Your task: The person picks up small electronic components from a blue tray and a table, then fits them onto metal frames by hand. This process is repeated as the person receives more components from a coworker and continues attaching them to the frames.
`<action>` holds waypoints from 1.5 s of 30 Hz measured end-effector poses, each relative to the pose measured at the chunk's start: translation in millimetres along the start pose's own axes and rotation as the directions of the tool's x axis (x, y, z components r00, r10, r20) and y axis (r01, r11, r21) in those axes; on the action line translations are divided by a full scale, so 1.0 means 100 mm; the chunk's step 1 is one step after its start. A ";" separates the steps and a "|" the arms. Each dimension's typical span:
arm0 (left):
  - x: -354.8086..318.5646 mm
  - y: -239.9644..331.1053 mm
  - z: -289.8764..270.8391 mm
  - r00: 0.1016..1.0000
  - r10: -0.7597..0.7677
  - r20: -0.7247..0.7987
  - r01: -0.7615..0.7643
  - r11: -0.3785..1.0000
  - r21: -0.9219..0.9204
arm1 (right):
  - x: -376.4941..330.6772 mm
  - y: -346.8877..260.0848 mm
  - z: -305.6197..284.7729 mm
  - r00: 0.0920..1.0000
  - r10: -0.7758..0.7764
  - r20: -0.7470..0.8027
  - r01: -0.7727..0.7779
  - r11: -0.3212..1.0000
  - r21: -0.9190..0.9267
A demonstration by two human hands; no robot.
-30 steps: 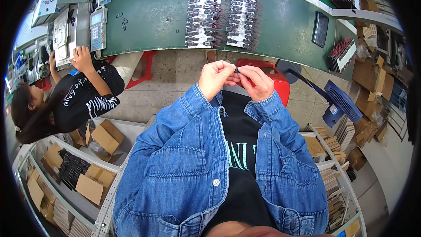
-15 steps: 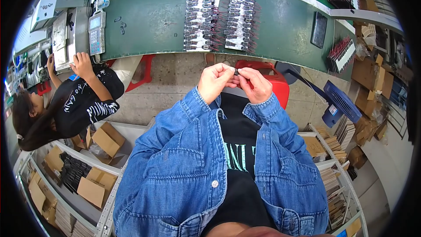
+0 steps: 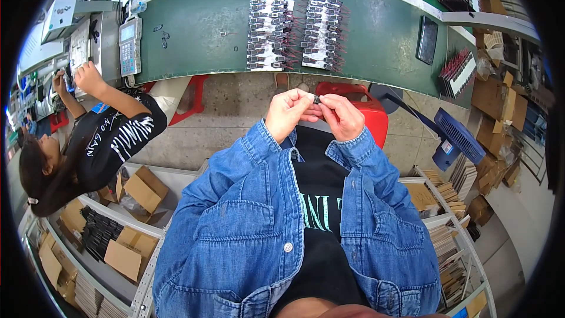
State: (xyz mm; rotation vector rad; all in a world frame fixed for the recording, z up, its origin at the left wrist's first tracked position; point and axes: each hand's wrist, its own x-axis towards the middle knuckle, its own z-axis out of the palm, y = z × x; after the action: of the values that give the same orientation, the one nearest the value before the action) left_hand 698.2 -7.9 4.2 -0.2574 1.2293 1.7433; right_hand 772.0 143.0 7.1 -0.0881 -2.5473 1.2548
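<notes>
The person's left hand (image 3: pixel 287 114) and right hand (image 3: pixel 344 116) are meeting in front of the chest, above the black shirt and open blue denim jacket (image 3: pixel 235 229), and between them they are pinching a tiny dark component (image 3: pixel 317 99). Compared with a second ago, the hands are sitting in nearly the same place, but the small part is now showing more clearly at the fingertips, and the left fingers (image 3: pixel 303 101) are curling tighter around it from the left side. The right fingers (image 3: pixel 328 102) are closing on it from the right, so both hands are closed on the one piece, with almost no gap between thumb and forefinger. That suggests fine fitting work on the piece is going on rather than a pick or a set-down.

Beyond the fingers, well apart from them, two rows of small dark parts with red wires (image 3: pixel 297 34) are lying on the green table (image 3: pixel 382 29). To the left of the fingers, a co-worker's hand (image 3: pixel 88 76) is reaching toward a grey machine (image 3: pixel 88 41).
</notes>
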 end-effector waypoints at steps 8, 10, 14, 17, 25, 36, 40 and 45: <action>-0.04 -0.04 -0.01 1.000 0.005 0.020 -0.005 1.000 -0.008 | -0.03 0.01 0.02 1.000 0.011 0.011 -0.011 1.000 0.029; -0.05 -0.05 -0.02 1.000 0.001 0.022 -0.001 1.000 -0.008 | -0.05 0.00 0.03 0.994 0.102 0.028 -0.104 0.987 0.118; -0.05 -0.05 -0.03 0.995 0.083 0.063 -0.086 0.996 0.038 | -0.05 -0.03 0.01 0.802 0.550 0.232 -0.574 0.605 0.551; -0.06 -0.05 -0.10 0.982 0.148 0.121 -0.177 0.942 0.285 | -0.07 0.03 0.01 0.789 0.514 0.338 -0.606 0.559 0.566; -0.16 -0.10 -0.12 0.972 0.168 0.162 -0.232 0.652 0.721 | -0.20 0.08 0.06 0.813 0.427 0.396 -0.554 0.777 0.299; 0.82 -0.61 -0.45 0.974 0.008 -0.228 0.020 0.993 0.119 | 0.12 0.59 0.48 0.994 0.101 -0.035 -0.105 0.983 -0.148; 0.92 -0.64 -0.45 0.950 0.009 -0.312 0.005 0.999 0.044 | 0.30 0.80 0.48 0.995 -0.088 -0.040 0.066 0.922 -0.380; 0.99 -0.64 -0.35 0.939 0.052 -0.341 -0.051 0.999 0.012 | 0.50 1.00 0.57 0.991 -0.125 0.046 0.132 0.875 -0.466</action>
State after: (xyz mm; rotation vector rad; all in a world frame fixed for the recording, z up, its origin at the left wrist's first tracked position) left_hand 684.4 22.7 -114.5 -0.5493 1.4964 1.7914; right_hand 699.9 170.2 -92.1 -0.0111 -2.7617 0.5693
